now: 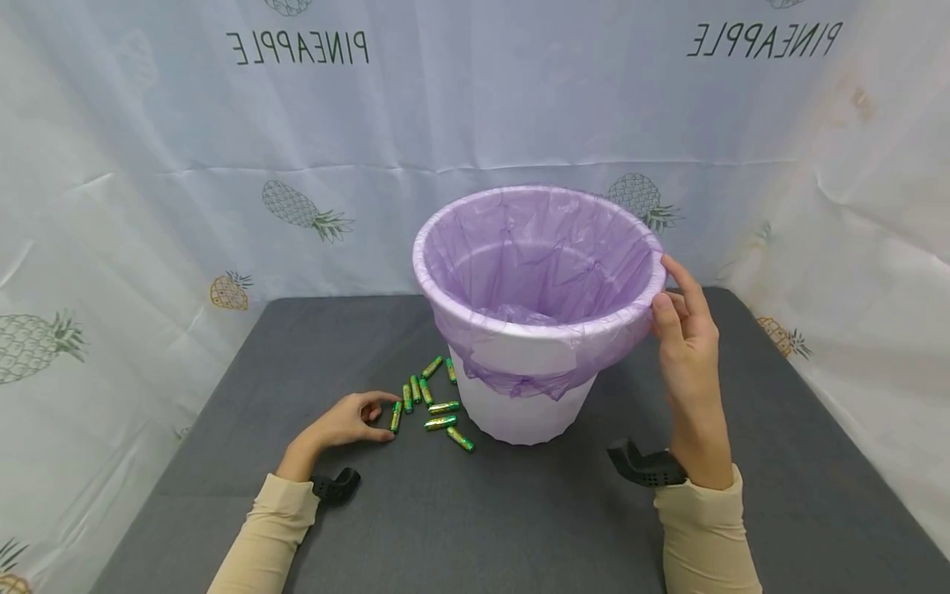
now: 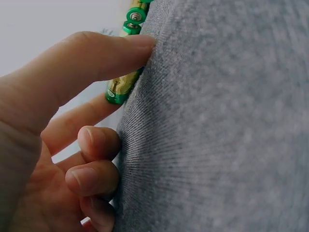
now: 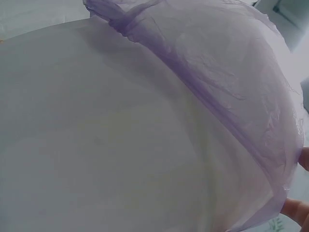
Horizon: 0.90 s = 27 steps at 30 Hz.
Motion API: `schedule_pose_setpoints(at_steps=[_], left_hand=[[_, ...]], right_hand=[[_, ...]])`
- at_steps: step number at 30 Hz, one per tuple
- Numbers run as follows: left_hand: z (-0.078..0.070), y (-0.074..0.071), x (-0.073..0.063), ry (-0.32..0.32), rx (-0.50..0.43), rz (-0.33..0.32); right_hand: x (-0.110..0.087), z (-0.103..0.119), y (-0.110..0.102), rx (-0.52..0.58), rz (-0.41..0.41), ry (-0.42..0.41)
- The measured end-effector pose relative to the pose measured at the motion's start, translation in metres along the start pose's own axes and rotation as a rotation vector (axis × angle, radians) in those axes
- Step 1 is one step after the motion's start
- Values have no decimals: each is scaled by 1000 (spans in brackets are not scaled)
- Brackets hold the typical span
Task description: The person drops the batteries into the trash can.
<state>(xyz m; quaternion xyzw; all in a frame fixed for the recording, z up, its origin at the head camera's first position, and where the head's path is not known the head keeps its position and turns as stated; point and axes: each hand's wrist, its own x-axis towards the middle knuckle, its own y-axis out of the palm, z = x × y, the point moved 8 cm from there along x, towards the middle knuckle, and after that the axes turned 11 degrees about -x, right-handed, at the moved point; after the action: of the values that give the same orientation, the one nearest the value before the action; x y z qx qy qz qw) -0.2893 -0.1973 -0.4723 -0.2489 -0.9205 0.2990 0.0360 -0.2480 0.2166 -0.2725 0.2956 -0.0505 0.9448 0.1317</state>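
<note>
My left hand [image 1: 355, 419] is low at the table, with thumb and index finger at the two ends of a green-and-gold battery [image 1: 397, 417]. The left wrist view shows the thumb crossing in front of this battery [image 2: 120, 87], while the other fingers curl against the cloth. To the right of this hand lie several more batteries [image 1: 441, 422]. A white trash bin [image 1: 519, 421], lined with a purple plastic bag [image 1: 549, 285], stands upright. My right hand [image 1: 688, 330] grips its right rim, thumb in front and fingers farther back. Only fingertips [image 3: 294, 210] show in the right wrist view.
Dark grey cloth covers the table [image 1: 475, 528]. Behind and on both sides hangs a white curtain [image 1: 460, 99] printed with pineapples. Some batteries lie close against the bin's left side. Each wrist wears a black camera mount [image 1: 646, 466].
</note>
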Motion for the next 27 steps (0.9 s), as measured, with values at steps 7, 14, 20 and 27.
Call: schedule_pose_setpoints(at_steps=[7, 14, 20, 27], left_hand=[[-2, 1, 2, -14, 20, -16], [0, 2, 3, 13, 61, -45], [-1, -1, 3, 20, 65, -80], [-4, -4, 2, 20, 49, -83]], right_hand=[[0, -1, 2, 48, 14, -26], [1, -1, 4, 74, 23, -55], [2, -4, 2, 34, -19, -1], [2, 0, 3, 57, 7, -56]])
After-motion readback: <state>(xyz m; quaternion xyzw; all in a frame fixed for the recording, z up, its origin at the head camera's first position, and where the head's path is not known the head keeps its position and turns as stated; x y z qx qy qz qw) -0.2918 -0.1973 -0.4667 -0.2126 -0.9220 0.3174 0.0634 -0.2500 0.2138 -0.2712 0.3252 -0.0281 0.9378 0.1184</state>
